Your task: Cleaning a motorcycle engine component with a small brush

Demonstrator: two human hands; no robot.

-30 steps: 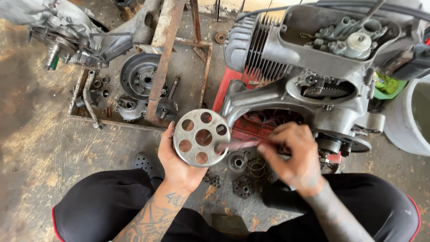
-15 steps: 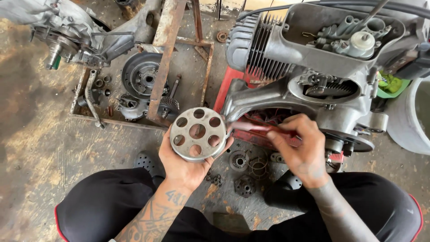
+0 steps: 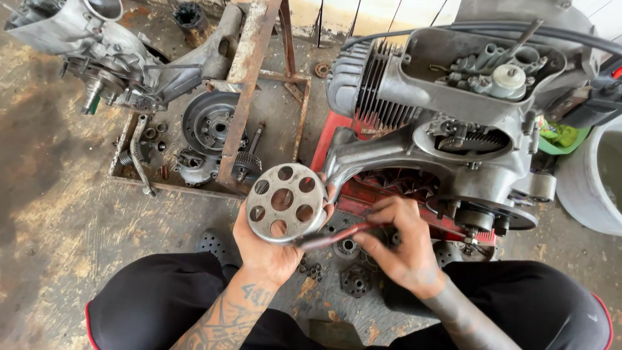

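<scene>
The left hand (image 3: 262, 249) has its fingers curled shut around the rim of a round metal disc (image 3: 283, 202) pierced with a ring of holes about a centre hole; the palm sits under the disc's 6 to 8 o'clock edge and fingertips (image 3: 329, 194) show at its 3 o'clock edge. The disc is held face-up above the floor, tilted slightly toward the camera.

The right hand (image 3: 403, 246) lies at 3 to 4 o'clock from the disc, its fingers pinched together on a thin reddish tool (image 3: 337, 236). The tool's tip reaches the disc's lower right rim, at about 5 o'clock; whether it actually touches there cannot be told.

Below both hands, at 6 o'clock, small gears and round metal parts (image 3: 353, 279) lie scattered on the stained concrete floor (image 3: 65, 220), between the person's knees in black trousers (image 3: 149, 304).

At 1 to 2 o'clock from the disc stands a large grey engine (image 3: 447, 110) with cooling fins, resting on a red stand (image 3: 379, 194). At 10 to 11 o'clock a rusty steel frame (image 3: 249, 84) lies over a shallow tray of gears and a dark round casing (image 3: 207, 123). Farther out at 10 o'clock is a second engine casing (image 3: 97, 52). At the far right edge, 3 o'clock, part of a pale bucket (image 3: 593, 181) shows.
</scene>
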